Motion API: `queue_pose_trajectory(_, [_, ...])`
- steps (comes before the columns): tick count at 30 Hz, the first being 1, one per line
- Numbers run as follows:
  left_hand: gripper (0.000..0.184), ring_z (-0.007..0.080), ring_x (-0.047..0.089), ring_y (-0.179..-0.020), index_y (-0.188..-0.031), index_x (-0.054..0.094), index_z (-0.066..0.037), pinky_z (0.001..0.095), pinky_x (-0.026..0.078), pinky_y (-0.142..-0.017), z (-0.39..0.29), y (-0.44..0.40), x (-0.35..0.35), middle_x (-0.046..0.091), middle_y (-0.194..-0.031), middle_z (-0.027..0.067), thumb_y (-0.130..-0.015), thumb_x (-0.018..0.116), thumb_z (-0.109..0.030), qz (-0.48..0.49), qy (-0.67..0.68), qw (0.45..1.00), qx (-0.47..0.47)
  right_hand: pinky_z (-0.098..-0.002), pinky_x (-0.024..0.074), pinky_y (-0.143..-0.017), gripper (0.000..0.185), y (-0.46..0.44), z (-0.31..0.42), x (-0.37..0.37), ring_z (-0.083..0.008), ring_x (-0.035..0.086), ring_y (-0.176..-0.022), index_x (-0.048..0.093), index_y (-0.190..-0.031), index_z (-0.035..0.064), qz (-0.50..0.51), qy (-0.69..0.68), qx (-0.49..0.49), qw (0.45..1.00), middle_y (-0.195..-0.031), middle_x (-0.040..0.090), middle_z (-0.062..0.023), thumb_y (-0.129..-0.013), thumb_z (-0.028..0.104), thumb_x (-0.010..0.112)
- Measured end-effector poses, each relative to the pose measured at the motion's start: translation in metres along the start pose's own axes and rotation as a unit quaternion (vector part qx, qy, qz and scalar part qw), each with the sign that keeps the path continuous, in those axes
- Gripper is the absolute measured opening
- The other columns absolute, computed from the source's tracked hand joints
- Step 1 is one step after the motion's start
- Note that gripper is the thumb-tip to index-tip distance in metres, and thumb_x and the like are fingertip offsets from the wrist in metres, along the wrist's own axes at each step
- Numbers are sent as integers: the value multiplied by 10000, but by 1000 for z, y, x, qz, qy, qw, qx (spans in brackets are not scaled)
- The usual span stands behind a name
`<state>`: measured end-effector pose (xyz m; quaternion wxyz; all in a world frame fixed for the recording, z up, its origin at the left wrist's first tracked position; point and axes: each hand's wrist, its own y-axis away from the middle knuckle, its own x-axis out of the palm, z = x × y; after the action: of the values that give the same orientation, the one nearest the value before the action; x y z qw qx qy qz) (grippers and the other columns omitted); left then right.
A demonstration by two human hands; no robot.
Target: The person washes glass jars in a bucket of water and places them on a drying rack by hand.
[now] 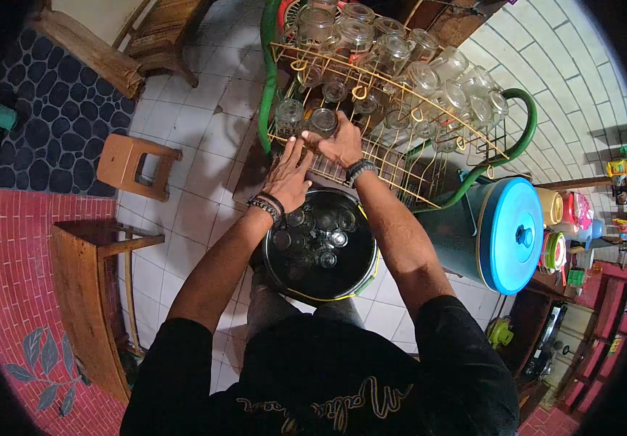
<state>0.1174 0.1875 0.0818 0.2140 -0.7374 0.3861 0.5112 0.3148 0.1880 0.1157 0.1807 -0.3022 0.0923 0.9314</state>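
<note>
My right hand grips a clear glass, thumb and fingers around its side, on the lower level of a wire rack. Just left of it, my left hand has its fingers stretched out near the rack's front edge. Its fingertips are close to the held glass and below a second glass; I cannot tell whether they touch either. Below both hands is a black tub with several glasses in it. Several upturned glass mugs crowd the rack's upper level.
Green tubing curves around the rack's ends. To the right stands a large blue lidded bin. An orange stool and a wooden bench are on the left, on white floor tiles. Stacked containers line the far right.
</note>
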Motion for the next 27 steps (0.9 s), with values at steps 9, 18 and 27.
queue_pose_trajectory(9, [809, 431, 93, -1608, -1598, 344, 21, 473, 259, -1285, 5, -2, 2, 113, -1725, 254, -928, 720, -232, -4, 0, 1000, 18, -441, 590, -904, 786, 3, -13, 3, -375, 748, -1027, 592, -1249, -31, -16, 4, -39, 999, -1067, 772, -206, -706, 429, 925])
queue_pose_trajectory(18, [891, 432, 78, -1609, -1636, 244, 10, 467, 274, -1280, -7, -4, -7, 71, -1736, 235, -932, 728, -244, 22, -25, 999, -2, -435, 541, -1020, 769, 6, -36, 11, -371, 693, -1197, 558, -1404, 93, 9, -86, -8, 996, -1234, 738, -203, -747, 293, 904])
queue_pose_trajectory(27, [948, 433, 92, -1607, -1668, 169, -40, 539, 233, -1279, -10, 7, -13, 67, -1745, 216, -922, 725, -220, 6, 0, 1000, 9, -434, 485, -1109, 897, 29, -38, 1, -423, 613, -1308, 514, -1498, 17, -79, -21, -55, 995, -1411, 637, -244, -735, 290, 898])
